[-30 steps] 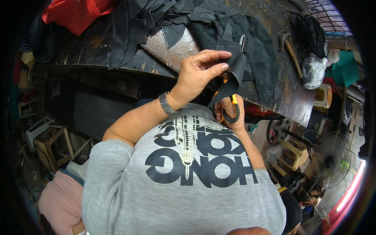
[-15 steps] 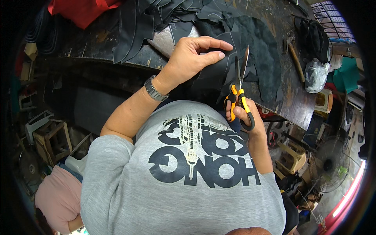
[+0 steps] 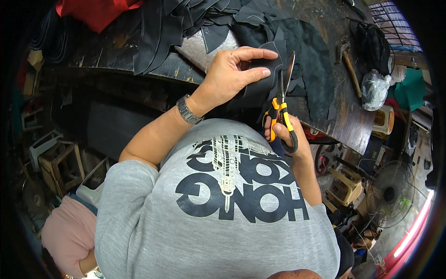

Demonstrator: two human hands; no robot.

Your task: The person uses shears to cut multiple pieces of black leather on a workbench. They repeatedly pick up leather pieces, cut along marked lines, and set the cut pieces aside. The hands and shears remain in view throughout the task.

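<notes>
My left hand (image 3: 227, 74) is closed on a black leather piece (image 3: 261, 87) marked with a pale curved line. The thumb lies on the piece and the index finger stretches toward its right edge. My right hand (image 3: 290, 132) grips scissors (image 3: 284, 95) with orange, yellow and black handles. Their blades point away from me, a little apart, right beside the marked leather edge. Whether the left blade lies under the leather I cannot tell. A larger dark hide (image 3: 313, 69) spreads behind and to the right of the blades.
Black leather cut pieces (image 3: 160, 35) are heaped on the dark worktable (image 3: 111, 51), with red material (image 3: 95, 14) at far left. A hammer (image 3: 351, 72) and a clear plastic bag (image 3: 375, 88) lie to the right. A fan (image 3: 390, 193) stands lower right; a person in pink (image 3: 69, 232) is lower left.
My left hand has shifted slightly right and toward me with the leather. The scissors have moved slightly left, and the gap between their blades looks narrower.
</notes>
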